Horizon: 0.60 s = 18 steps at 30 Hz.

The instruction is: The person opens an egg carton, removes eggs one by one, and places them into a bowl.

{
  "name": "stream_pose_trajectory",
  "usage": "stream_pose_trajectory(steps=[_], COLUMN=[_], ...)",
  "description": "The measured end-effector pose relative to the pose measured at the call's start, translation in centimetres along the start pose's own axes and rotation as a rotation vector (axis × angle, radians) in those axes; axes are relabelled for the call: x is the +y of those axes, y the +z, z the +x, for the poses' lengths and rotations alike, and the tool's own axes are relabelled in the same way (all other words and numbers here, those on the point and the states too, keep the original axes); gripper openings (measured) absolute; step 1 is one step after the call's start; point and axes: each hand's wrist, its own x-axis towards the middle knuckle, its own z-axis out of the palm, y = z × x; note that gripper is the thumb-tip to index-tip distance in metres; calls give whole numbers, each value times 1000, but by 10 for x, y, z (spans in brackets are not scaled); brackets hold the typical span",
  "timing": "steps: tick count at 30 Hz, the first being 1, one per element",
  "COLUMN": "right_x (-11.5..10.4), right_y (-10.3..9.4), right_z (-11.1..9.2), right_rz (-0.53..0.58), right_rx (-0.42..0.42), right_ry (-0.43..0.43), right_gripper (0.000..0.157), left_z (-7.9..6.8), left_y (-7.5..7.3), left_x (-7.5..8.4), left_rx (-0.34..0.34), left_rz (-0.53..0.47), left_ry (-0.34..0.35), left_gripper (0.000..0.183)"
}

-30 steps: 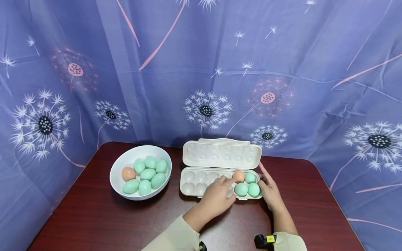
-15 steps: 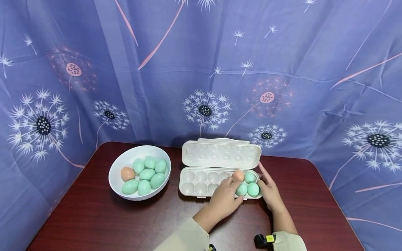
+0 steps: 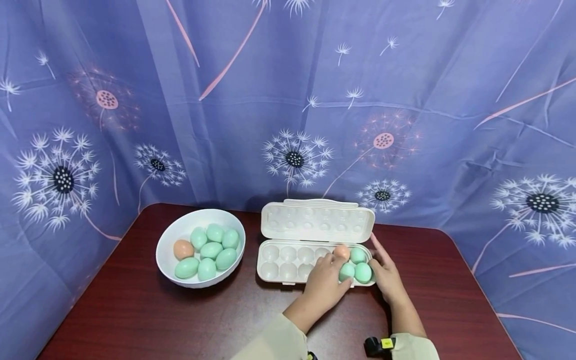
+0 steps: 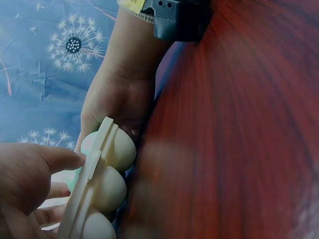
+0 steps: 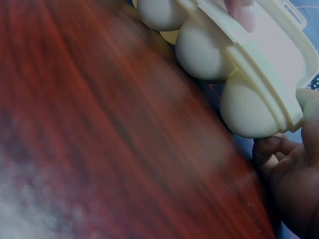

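Observation:
A cream plastic egg box (image 3: 270,271) lies with its lid (image 3: 318,225) raised at the back. Its right end holds one orange egg (image 3: 341,251) and three green eggs. The front-left green egg (image 3: 347,272) sits between the thumb and fingers of my left hand (image 3: 323,281), which pinches it in its cup. My left thumb (image 4: 65,158) crosses the front rim in the left wrist view. At the box's right end my right hand (image 3: 388,277) grips the edge; its fingers (image 5: 269,149) curl beside the end cup in the right wrist view.
A white bowl (image 3: 164,262) on the left holds one orange egg (image 3: 183,249) and several green eggs (image 3: 211,250). Everything stands on a dark red wooden table (image 3: 157,320). Behind it hangs a blue dandelion-print curtain (image 3: 234,150).
My left hand has moved right over the box and closed its thumb and fingers round the front-left green egg. My right hand has stayed at the box's right end.

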Motion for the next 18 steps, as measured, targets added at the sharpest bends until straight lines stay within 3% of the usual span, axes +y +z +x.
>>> stream_pose_trajectory(steps=[11, 18], right_x=[1, 2], right_y=[1, 1], right_z=[3, 3], right_rz=[1, -2], right_rx=[13, 10], right_ry=[15, 19], right_gripper=[70, 70], left_z=[1, 1], left_y=[4, 5], left_x=[1, -1], left_rx=[-23, -19], left_rz=[17, 12], left_ry=[-40, -26], left_gripper=[48, 47])
